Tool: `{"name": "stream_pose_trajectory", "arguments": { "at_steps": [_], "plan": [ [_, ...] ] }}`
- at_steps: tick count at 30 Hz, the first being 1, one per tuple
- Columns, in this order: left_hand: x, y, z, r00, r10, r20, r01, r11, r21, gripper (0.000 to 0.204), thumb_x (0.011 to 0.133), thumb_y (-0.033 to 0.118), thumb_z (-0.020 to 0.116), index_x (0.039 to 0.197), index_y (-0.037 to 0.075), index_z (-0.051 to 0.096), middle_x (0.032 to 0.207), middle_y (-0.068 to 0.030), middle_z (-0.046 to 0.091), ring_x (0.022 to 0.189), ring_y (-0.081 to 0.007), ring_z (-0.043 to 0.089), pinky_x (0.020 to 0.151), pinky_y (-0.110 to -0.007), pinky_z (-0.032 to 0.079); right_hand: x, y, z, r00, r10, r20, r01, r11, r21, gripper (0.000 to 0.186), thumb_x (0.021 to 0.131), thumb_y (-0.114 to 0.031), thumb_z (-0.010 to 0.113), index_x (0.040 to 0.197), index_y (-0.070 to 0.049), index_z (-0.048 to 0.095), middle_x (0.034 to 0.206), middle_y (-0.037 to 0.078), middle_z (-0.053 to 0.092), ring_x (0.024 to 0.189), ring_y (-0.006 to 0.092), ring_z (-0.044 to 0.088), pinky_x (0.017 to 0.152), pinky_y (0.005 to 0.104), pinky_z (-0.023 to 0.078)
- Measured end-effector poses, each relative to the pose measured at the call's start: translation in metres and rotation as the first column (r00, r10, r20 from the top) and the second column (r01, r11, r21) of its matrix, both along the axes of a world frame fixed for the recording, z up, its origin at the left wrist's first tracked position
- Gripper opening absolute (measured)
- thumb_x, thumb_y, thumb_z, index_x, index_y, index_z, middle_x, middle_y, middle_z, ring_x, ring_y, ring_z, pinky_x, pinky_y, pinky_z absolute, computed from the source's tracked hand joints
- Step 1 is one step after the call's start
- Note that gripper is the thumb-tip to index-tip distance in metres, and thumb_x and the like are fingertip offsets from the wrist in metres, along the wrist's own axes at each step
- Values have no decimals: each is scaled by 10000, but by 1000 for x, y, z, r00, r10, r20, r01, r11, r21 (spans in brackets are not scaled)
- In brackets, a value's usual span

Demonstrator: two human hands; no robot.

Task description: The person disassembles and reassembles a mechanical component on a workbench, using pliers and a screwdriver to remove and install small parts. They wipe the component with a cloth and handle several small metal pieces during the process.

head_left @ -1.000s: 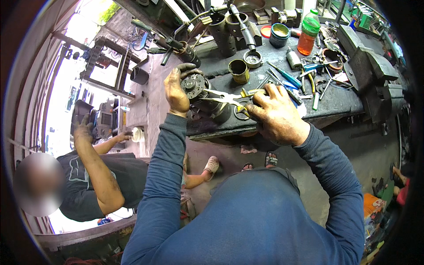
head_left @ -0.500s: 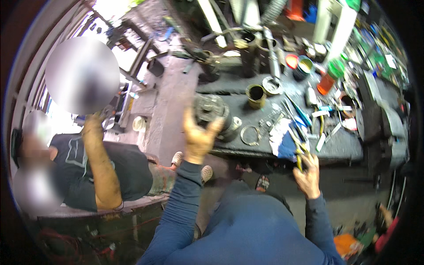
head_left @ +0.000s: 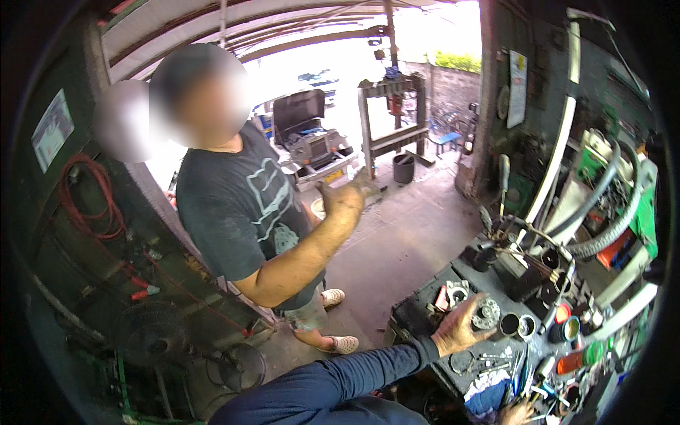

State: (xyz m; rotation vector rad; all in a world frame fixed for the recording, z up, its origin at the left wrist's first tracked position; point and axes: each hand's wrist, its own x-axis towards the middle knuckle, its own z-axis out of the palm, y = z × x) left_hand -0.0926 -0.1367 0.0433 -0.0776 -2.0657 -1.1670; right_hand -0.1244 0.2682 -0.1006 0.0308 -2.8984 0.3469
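Observation:
My left hand [head_left: 457,331] reaches over the bench [head_left: 418,312] with its fingers curled round a grey round metal part [head_left: 486,313] with holes in its face. Just right of that part stand a dark open can [head_left: 509,324] and a pale metal ring [head_left: 525,326]. At the lower edge my right hand [head_left: 517,412] shows only partly. Its fingers look curled among the tools beside a blue cloth [head_left: 489,401]; what they hold is hidden. Between my hands lies a thin wire ring [head_left: 462,363].
A person in a dark T-shirt [head_left: 237,205] stands at the left, one forearm raised. An orange bottle with a green cap [head_left: 581,358] stands on the bench's right side. White posts and hoses rise behind it. A black bucket [head_left: 404,168] stands on the floor beyond.
The view has swung up and left, toward the other person. My left hand, blurred with fingers apart beside a cylindrical part earlier, now grips the round metal part. Yellow-handled pliers were in my right hand.

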Motion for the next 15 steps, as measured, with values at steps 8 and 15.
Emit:
{"name": "stream_pose_trajectory", "arguments": {
  "at_steps": [8, 15],
  "plan": [
    [1, 12, -11, 996, 68, 58, -73, 993, 97, 994, 849, 260, 920, 1603, -20, 336, 1515, -261, 524, 1421, -378, 536, 1208, -443, 419, -21, -137, 105, 738, 610, -288, -673, 643, -365, 458, 880, -71, 699, 1334, -48, 648, 1297, 165, 612, 1174, 424, 575, 1012, 535, 451],
    [26, 41, -18, 948, 306, 86, -316, 940, 133, 895, 913, 315, 878, 1583, -10, 382, 1524, -274, 527, 1443, -388, 524, 1218, -446, 412, -34, -162, 124, 495, 812, -309, -827, 332, -453, 359, 869, -32, 703, 1225, 4, 680, 1113, 197, 677, 1009, 398, 661, 908, 478, 515]
  ]
}}
